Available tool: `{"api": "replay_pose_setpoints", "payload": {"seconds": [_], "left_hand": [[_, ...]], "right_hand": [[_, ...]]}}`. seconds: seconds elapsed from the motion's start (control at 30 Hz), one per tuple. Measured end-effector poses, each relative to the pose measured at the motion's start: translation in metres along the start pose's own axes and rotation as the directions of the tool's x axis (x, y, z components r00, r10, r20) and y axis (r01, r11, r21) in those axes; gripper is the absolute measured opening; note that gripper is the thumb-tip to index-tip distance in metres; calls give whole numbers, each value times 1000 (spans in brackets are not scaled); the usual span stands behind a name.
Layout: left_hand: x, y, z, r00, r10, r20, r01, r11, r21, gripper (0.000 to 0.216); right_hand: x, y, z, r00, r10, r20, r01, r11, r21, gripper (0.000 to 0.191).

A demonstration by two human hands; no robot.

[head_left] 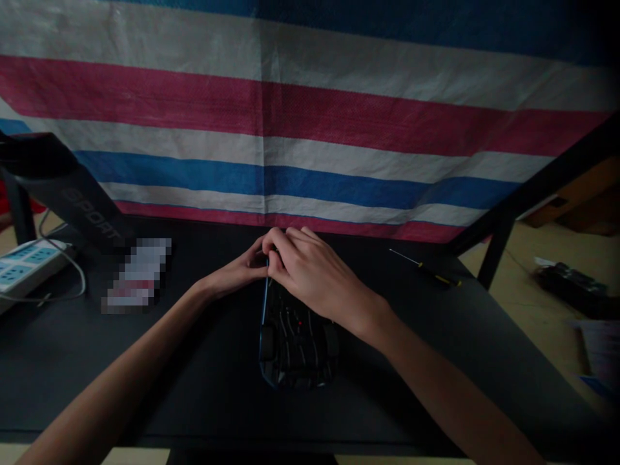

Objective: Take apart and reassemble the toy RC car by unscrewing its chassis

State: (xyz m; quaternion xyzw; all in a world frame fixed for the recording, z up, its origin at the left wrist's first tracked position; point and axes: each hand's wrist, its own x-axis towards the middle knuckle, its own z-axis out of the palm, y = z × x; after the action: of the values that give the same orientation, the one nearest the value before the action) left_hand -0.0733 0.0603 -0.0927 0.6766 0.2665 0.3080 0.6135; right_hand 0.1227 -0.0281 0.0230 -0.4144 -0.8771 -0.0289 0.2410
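A toy car (300, 349) lies upside down on the black table, its dark underside and wheels facing up and a blue edge showing along its left. My right hand (303, 261) is curled over the car's far end, thumb and fingers closed on it. From the left, my left hand (247, 263) grips the same end, with its thumb against the side. The fingers of both hands meet there and hide that part of the car. A screwdriver (429, 268) with a black and yellow handle rests on the table to the right, apart from both hands.
A dark sport bottle (72, 194) and a white power strip (29, 268) with a cable stand at the left. Near them lies a blurred-out flat item (138, 274). A striped sheet (310, 123) hangs behind the table (203, 387). A metal frame bar (498, 252) borders the right.
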Motion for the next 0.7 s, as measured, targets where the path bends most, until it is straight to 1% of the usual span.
{"api": "replay_pose_setpoints", "payload": {"seconds": [0.1,0.17,0.23,0.33,0.37,0.43,0.5,0.53,0.63,0.7], "left_hand": [[0,-2,-1,1000,-3,5,3,1000,-12,77],[0,-2,-1,1000,-7,-7,7,1000,-25,80],[0,-1,-1,1000,-20,-7,20,1000,-24,83],[-1,-1,-1,1000,-3,3,3,1000,12,79],[-1,-1,-1,1000,7,-1,-6,1000,15,80],[-2,-1,-1,1000,-2,-19,2,1000,-1,87],[-3,-1,-1,999,-26,-31,25,1000,-19,93],[-3,-1,-1,999,-29,-32,28,999,-22,93],[-2,-1,-1,1000,2,-6,-3,1000,-12,86],[-1,0,0,1000,19,13,-19,1000,-15,83]], "right_hand": [[-1,0,-3,1000,-24,10,23,999,38,12],[-2,1,-3,1000,2,23,-3,1000,30,18],[-2,1,-1,1000,1,30,-2,999,41,21],[-2,0,1,999,-52,16,50,992,119,12],[-2,0,1,999,-52,14,49,990,132,11],[-2,-1,2,1000,-10,27,7,994,110,13],[-3,0,3,999,12,32,-14,997,77,22],[-3,1,3,1000,4,23,-5,997,74,23],[-2,3,4,999,-38,-24,40,996,78,15],[-2,3,4,999,-6,-34,7,999,39,14]]}}
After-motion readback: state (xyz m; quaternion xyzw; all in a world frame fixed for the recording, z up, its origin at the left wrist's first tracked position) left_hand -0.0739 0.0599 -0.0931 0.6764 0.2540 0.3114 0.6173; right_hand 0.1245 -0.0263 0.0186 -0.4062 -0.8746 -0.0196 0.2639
